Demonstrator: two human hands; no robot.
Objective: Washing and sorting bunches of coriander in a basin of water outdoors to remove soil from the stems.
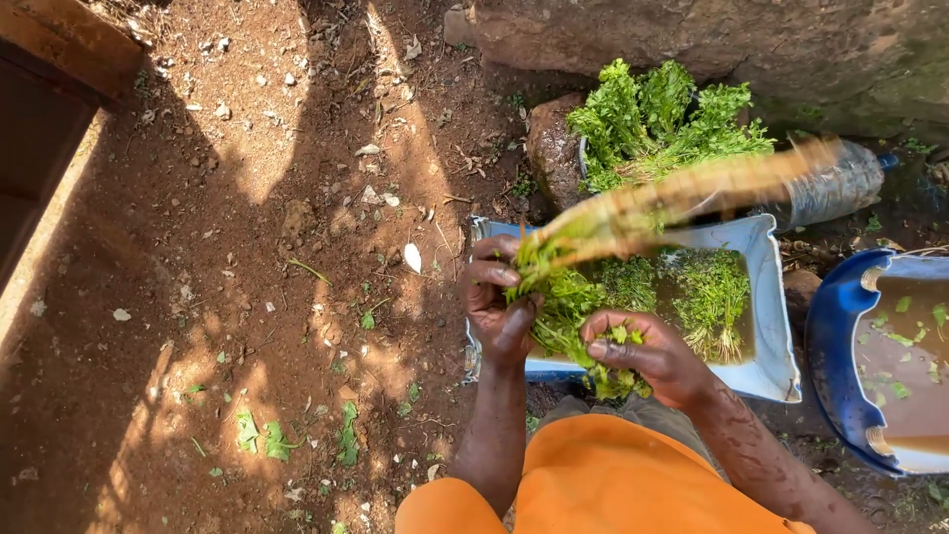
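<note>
Washing step, frame centre: left hand (499, 302) and right hand (647, 354) both clasp herb bunch (578, 297) over tub (766, 307); next needs steady hold.

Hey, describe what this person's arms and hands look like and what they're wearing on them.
Both arms are bare from the elbow down, with no gloves, rings, watch or bracelets visible. The left hand and right hand look wet, and the right forearm glistens with moisture and specks of dirt. No sleeves reach the forearms; only an orange garment shows below them.
</note>
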